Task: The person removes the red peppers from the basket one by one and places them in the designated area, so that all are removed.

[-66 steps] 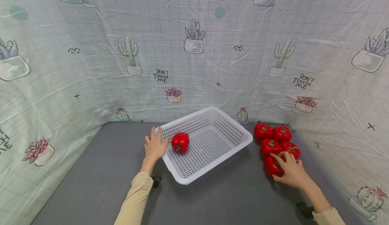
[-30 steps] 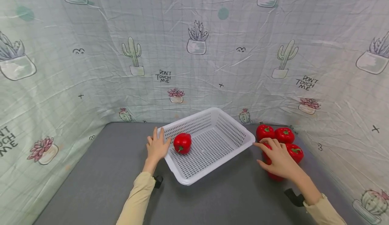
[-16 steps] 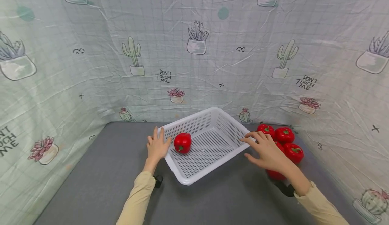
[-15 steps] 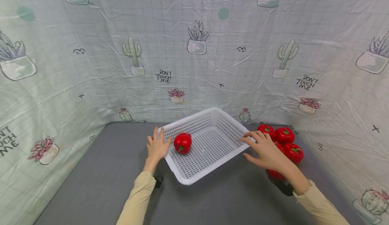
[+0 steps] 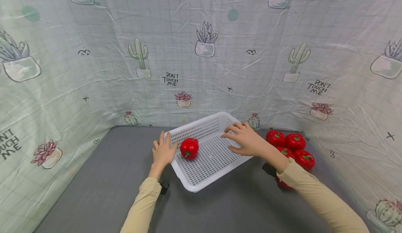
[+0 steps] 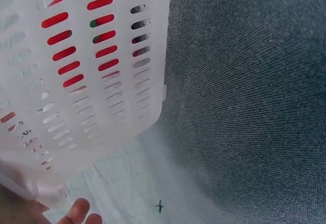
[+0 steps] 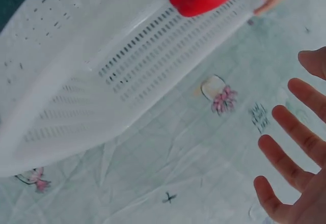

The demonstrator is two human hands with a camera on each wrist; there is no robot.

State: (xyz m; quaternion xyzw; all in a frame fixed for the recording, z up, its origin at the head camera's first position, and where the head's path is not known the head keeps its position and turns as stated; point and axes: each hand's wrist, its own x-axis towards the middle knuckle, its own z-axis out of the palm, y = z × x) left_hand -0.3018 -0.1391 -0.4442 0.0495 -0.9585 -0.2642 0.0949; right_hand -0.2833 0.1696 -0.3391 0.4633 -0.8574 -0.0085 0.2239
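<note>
A white perforated plastic basket [image 5: 216, 175] stands slantwise on the grey table, with one red bell pepper [image 5: 189, 148] lying inside near its left end. My left hand [image 5: 161, 152] rests at the basket's left corner, fingers spread and mostly straight, touching the rim. Over the basket's right part hovers my right hand [image 5: 243, 140], fingers apart and loosely bent, nothing held. The right wrist view shows that hand's spread fingers [image 7: 293, 163] away from the basket wall. Red slots of the pepper show through the basket side [image 6: 84, 96] in the left wrist view.
Several more red bell peppers [image 5: 295, 141] cluster on the table to the right of the basket. A front pepper [image 5: 284, 184] is partly hidden by my right forearm. Grey table surface [image 5: 94, 177] spreads left and in front. A cactus-print sheet [image 5: 220, 68] hangs behind and at both sides.
My right hand has left the pepper cluster, where it was touching the front pepper, and moved left over the basket with nothing in it. The left hand and basket stay put.
</note>
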